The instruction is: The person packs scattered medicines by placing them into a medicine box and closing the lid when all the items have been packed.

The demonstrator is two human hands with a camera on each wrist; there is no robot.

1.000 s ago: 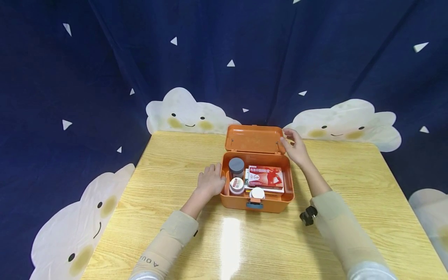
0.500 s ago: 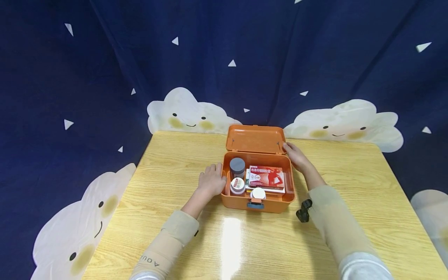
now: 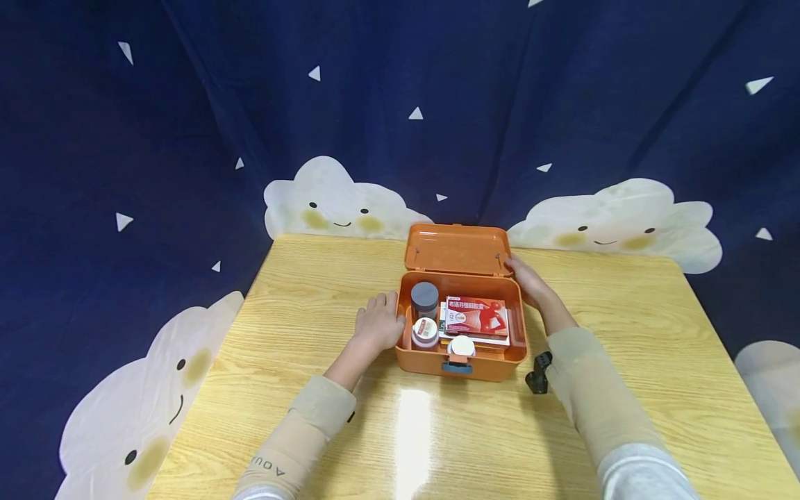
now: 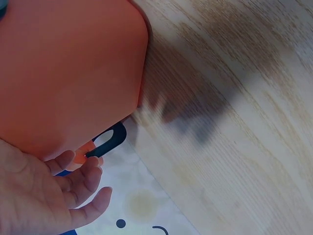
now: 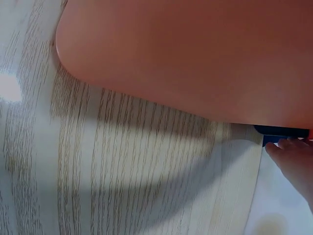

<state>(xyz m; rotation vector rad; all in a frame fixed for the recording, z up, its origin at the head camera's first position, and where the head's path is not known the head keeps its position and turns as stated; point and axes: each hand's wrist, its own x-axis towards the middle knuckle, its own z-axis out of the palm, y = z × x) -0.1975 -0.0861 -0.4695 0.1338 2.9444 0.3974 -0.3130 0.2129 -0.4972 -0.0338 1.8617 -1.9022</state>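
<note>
An orange medicine box (image 3: 459, 371) stands on the table with its lid (image 3: 457, 248) tipped back. Inside are a grey-capped bottle (image 3: 424, 296), a white-capped bottle (image 3: 426, 332), another white-capped bottle (image 3: 462, 345) at the front and a red medicine carton (image 3: 476, 316) on top of other packets. My left hand (image 3: 378, 323) rests against the box's left wall, thumb at the rim; in the left wrist view its fingers (image 4: 85, 181) are loosely bent beside the wall. My right hand (image 3: 530, 281) is at the right rear corner, fingertips by the lid's lower edge and partly hidden.
The wooden table (image 3: 312, 278) carries the box near its back edge. A dark curtain (image 3: 375, 104) with clouds and triangles hangs behind. A black device (image 3: 538, 373) sits by my right sleeve. A blue-grey latch (image 3: 457, 367) is on the box front; a dark handle (image 4: 113, 140) shows beyond it.
My right hand has come down from the lid's upper right side to its lower right corner. The left hand stays on the box; the lid is still tipped back.
</note>
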